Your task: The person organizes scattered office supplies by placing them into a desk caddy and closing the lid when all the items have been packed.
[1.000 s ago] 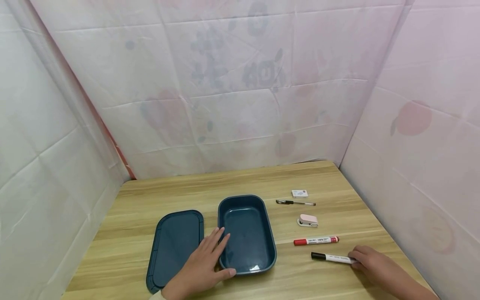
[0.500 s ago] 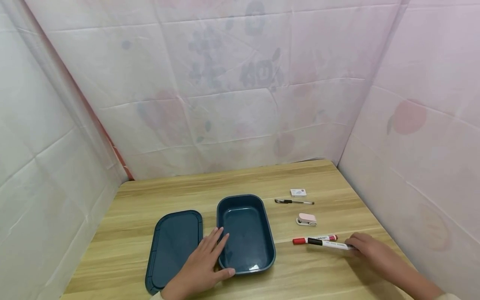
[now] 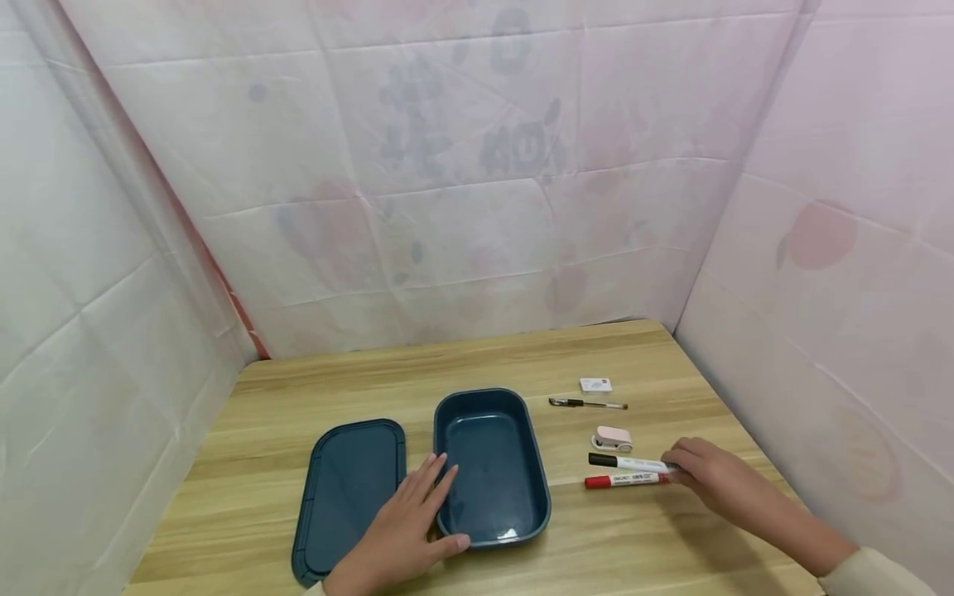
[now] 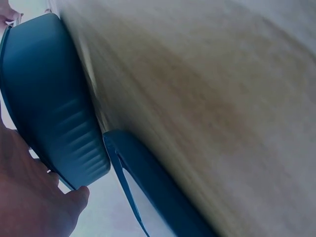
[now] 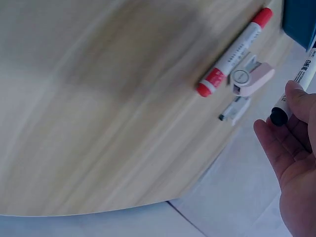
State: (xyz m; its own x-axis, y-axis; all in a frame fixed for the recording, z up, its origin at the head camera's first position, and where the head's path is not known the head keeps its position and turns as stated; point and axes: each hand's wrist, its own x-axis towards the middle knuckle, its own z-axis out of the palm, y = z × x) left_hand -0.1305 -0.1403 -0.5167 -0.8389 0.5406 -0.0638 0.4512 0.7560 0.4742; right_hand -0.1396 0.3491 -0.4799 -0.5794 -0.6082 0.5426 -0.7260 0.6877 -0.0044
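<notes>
From where I stand, the step in hand looks to be handling the black marker (image 3: pixel 639 465), held above the counter (image 3: pixel 596 550) near the red marker (image 3: pixel 624 481), which lies there. Any move from here, I'd judge, calls for a secure pinch and enough height to clear the red marker and the small pink gadget (image 3: pixel 614 436).

The right hand (image 3: pixel 711 473) pinches the marker by its tail end, thumb against the barrel, so the capped end juts out towards the blue box (image 3: pixel 492 476). That forearm slants in from the near right, back of the hand upward. The left hand (image 3: pixel 402 530) grips nothing: its fingers lie spread and fairly straight over the box's left rim, thumb at the near corner, beside the flat lid (image 3: pixel 350 492).
</notes>
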